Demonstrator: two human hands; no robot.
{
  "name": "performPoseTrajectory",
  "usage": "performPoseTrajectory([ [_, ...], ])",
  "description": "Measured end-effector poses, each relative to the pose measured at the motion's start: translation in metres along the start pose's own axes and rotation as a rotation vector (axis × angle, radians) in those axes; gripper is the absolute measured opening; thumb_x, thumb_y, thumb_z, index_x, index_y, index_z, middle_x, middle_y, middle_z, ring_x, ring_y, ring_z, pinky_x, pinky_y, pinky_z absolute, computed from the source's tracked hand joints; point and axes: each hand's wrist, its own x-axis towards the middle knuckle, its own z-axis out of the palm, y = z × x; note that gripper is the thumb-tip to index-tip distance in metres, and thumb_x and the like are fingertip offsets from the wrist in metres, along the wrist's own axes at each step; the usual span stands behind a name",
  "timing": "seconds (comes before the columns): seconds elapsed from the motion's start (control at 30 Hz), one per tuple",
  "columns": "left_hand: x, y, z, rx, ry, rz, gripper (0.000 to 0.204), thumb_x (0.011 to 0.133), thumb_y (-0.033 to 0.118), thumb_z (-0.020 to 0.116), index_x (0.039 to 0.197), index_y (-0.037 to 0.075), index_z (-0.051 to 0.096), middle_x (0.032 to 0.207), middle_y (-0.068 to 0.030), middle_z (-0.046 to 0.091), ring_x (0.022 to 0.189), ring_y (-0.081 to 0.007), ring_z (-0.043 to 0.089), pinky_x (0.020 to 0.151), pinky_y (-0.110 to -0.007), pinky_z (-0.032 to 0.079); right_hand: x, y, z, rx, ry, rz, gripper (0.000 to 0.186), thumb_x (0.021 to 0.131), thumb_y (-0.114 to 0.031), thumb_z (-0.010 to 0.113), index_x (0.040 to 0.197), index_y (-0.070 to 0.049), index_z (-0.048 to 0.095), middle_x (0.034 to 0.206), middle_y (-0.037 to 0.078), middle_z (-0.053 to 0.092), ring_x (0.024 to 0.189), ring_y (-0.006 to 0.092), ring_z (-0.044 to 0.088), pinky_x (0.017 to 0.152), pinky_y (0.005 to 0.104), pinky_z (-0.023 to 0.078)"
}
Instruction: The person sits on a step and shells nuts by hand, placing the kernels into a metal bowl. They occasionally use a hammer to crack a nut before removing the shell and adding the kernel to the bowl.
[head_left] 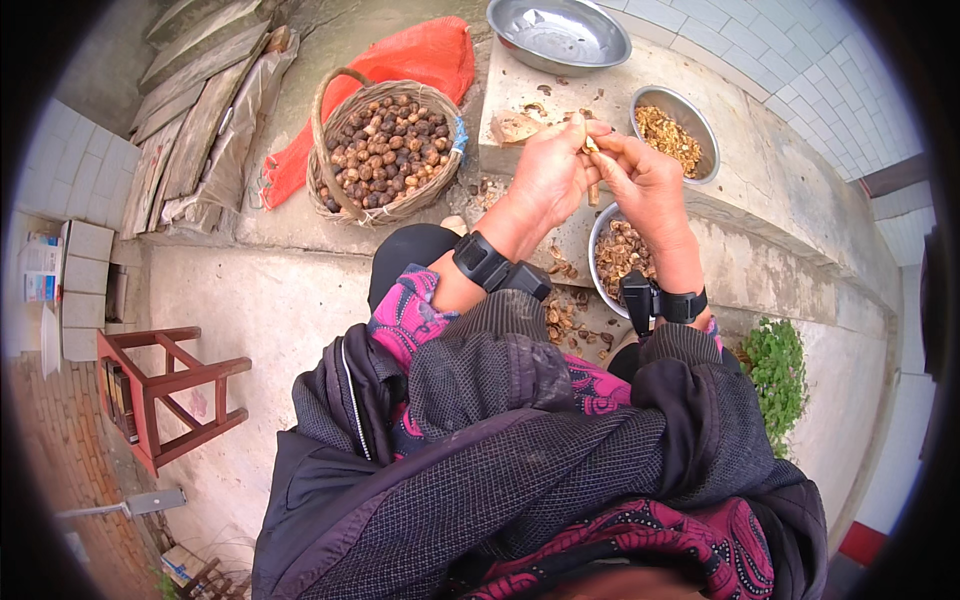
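Observation:
My left hand [548, 175] and my right hand [645, 188] meet above the concrete ledge, both closed, fingertips pinching a small pale walnut piece [591, 145]. Just below my right hand sits a steel bowl [597, 275] of broken shells [625, 255]. Behind that hand, another steel bowl [712, 150] holds golden kernels [665, 130]. To the left, a wicker basket [330, 190] is full of brown walnuts [385, 150]. A flat wooden piece [512, 127] lies on the ledge behind my hands, partly hidden.
A red sack [440, 50] lies behind the basket. A large steel basin [560, 30] sits at the back. Weathered planks [190, 120] lean at upper left. A red wooden stool [160, 395] is at left, a leafy plant [775, 380] at right. Loose shells [570, 325] scatter below the ledge.

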Motion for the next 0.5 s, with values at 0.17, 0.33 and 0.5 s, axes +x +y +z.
performPoseTrajectory([
  [0.17,-0.0001,-0.0016,0.0031,0.085,-0.023,0.011,0.036,0.107,0.027,0.041,0.110,-0.005,0.057,0.106,-0.0181,0.062,0.096,-0.0280,0.065,0.086,-0.042,0.056,-0.0037,-0.0046,-0.0057,-0.188,0.071,-0.183,0.020,0.083,-0.008,0.070,0.103,-0.006,0.070,0.085,0.015,0.070,0.073,0.0279,0.069,0.066,0.0353,0.055],
  [0.33,0.0001,-0.0032,-0.0016,0.079,-0.038,-0.063,0.041,0.107,0.027,0.040,0.120,-0.009,0.055,0.120,-0.0205,0.059,0.108,-0.0300,0.062,0.096,-0.044,0.053,-0.0028,-0.0017,-0.0012,-0.186,0.081,-0.168,0.018,0.083,-0.009,0.070,0.101,-0.006,0.070,0.090,0.015,0.071,0.077,0.0314,0.069,0.069,0.0372,0.056],
  [0.5,0.0020,-0.0059,-0.0043,0.016,-0.090,-0.085,0.040,0.107,0.025,0.038,0.122,-0.009,0.052,0.120,-0.0204,0.060,0.109,-0.0300,0.062,0.098,-0.045,0.052,-0.0023,0.0009,-0.0028,-0.220,0.090,-0.242,0.020,0.084,-0.008,0.069,0.104,-0.009,0.070,0.091,0.013,0.071,0.077,0.0302,0.070,0.067,0.0366,0.056],
])
